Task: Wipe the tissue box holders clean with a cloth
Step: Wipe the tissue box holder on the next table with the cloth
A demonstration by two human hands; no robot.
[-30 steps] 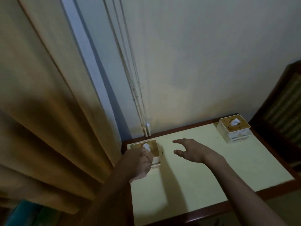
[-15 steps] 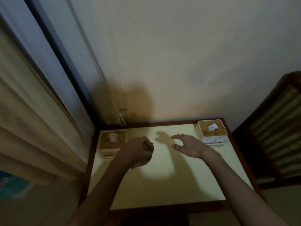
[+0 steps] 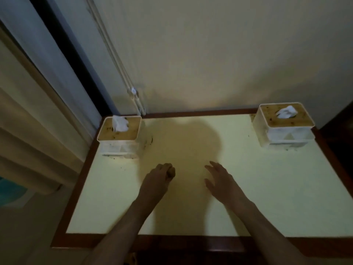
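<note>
Two white tissue box holders with brown speckled lids stand at the back corners of the pale yellow table (image 3: 267, 188). A tissue pokes out of each. The left holder (image 3: 119, 139) is near the curtain, the right holder (image 3: 284, 129) near the far right edge. My left hand (image 3: 159, 177) hovers over the table's middle, curled into a fist, and no cloth shows in it. My right hand (image 3: 219, 178) is beside it, its fingers straight and spread, holding nothing. Both hands are apart from the holders.
A beige curtain (image 3: 28, 131) hangs at the left, close to the left holder. Blind cords (image 3: 133, 96) dangle against the wall behind it. Dark wooden furniture (image 3: 342, 134) stands at the table's right. Dark specks lie on the tabletop near both holders.
My left hand has drawn back from the left holder to the table's middle, staying curled. My right hand stayed open nearby. The view swung right and now takes in the whole table.
</note>
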